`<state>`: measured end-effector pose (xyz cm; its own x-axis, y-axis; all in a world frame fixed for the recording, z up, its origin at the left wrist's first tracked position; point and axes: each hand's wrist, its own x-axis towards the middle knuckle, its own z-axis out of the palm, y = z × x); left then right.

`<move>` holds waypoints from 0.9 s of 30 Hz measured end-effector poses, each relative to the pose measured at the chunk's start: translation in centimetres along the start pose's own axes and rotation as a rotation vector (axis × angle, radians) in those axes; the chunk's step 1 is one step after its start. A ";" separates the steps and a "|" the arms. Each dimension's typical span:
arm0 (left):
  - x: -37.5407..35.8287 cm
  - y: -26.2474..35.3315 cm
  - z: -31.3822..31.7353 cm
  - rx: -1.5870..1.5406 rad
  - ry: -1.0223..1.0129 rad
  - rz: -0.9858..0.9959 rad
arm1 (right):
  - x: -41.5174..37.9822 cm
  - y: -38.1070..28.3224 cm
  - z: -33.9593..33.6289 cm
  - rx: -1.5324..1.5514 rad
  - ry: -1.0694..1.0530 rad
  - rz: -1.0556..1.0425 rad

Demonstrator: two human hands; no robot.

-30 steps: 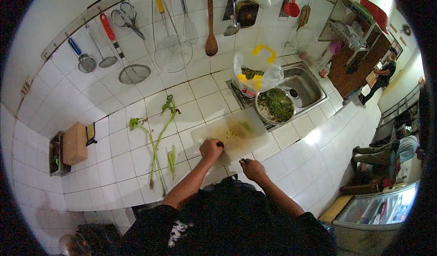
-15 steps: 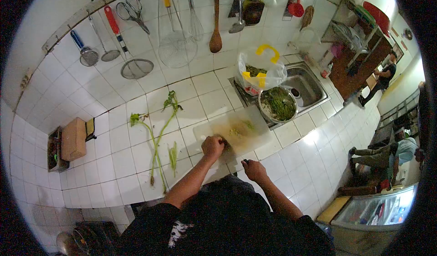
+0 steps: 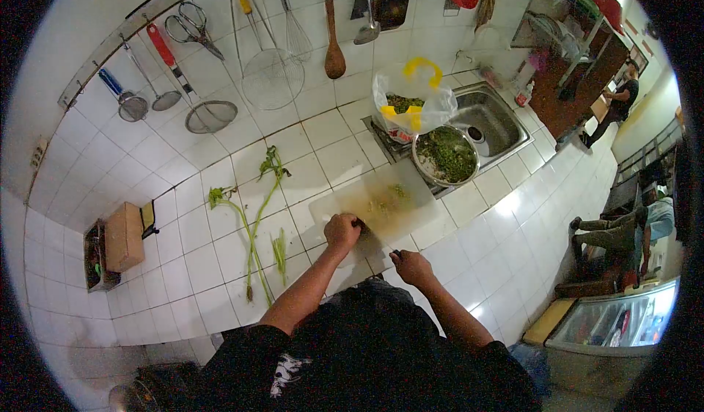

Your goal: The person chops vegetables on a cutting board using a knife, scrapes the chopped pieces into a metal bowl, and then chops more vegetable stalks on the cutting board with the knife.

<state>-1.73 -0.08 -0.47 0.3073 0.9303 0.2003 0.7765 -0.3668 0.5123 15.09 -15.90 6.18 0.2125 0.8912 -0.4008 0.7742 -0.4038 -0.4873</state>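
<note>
My left hand [image 3: 341,232] is closed at the near-left edge of a pale cutting board [image 3: 418,207]. A dark bit shows beside its fingers; I cannot tell what it is. Wrapped round the dark handle of a knife [image 3: 397,254] is my right hand [image 3: 412,267], just off the board's near edge. Small bits of chopped greens [image 3: 397,190] are scattered over the board. To the left, long leafy green stalks [image 3: 253,229] and a short bunch of thin stems [image 3: 279,252] lie on the tiles. A metal bowl [image 3: 417,168] of chopped greens stands beyond the board.
A plastic bag [image 3: 440,108] with yellow handles sits behind the bowl, beside the steel sink [image 3: 506,152]. Strainers, scissors [image 3: 192,27] and a wooden spoon [image 3: 334,60] hang on the wall. A brown box [image 3: 125,237] stands far left. Two people are off to the right.
My view has shifted slightly, so the wall tools appear farther left. Both hands stay closed in nearly the same places by the board.
</note>
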 end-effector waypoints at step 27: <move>0.6 2.4 -0.4 0.000 -0.018 -0.109 | 0.5 1.4 -3.7 0.043 -0.140 0.007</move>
<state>0.05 -0.42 1.18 0.2309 0.9645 0.1284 0.8059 -0.2635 0.5302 18.52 -15.29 8.18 0.1300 0.8519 -0.5073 0.7464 -0.4208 -0.5155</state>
